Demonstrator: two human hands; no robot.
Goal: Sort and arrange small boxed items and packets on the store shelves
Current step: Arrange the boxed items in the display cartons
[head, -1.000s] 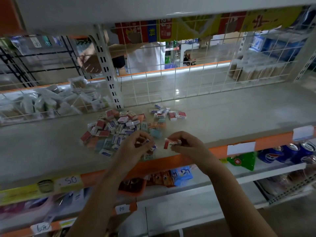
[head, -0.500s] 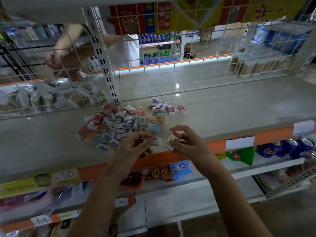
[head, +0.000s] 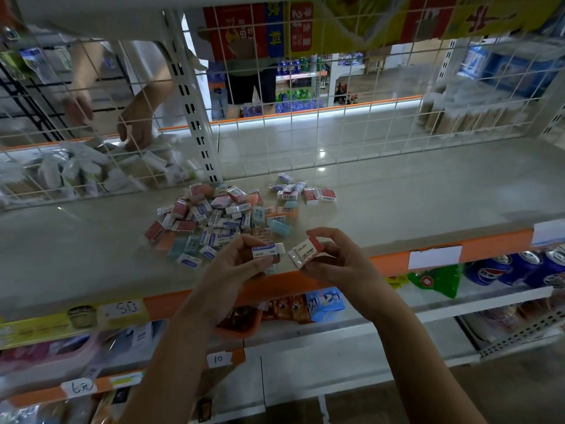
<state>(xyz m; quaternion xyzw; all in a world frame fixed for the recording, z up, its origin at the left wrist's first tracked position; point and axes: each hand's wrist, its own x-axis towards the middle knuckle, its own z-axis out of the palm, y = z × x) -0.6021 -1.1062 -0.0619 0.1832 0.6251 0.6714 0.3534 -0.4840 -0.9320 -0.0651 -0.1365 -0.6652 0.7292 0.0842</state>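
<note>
Fingers [head: 331,240] of my right hand [head: 339,261] are pinching a red-and-white eraser box [head: 305,251], while those of my left hand [head: 241,264] are curling round a purple-and-white eraser box [head: 266,250]. I am holding both just above the front edge of the shelf [head: 428,191], nearly touching each other. Behind them the loose pile of eraser boxes [head: 214,218] is lying unsorted, with a small sorted group [head: 305,191] near it on the right. I am judging this as the sorting step: comparing two kinds. Next, each should be going to its own group. Both forearms are reaching up and forward, wrists turning inward.
</note>
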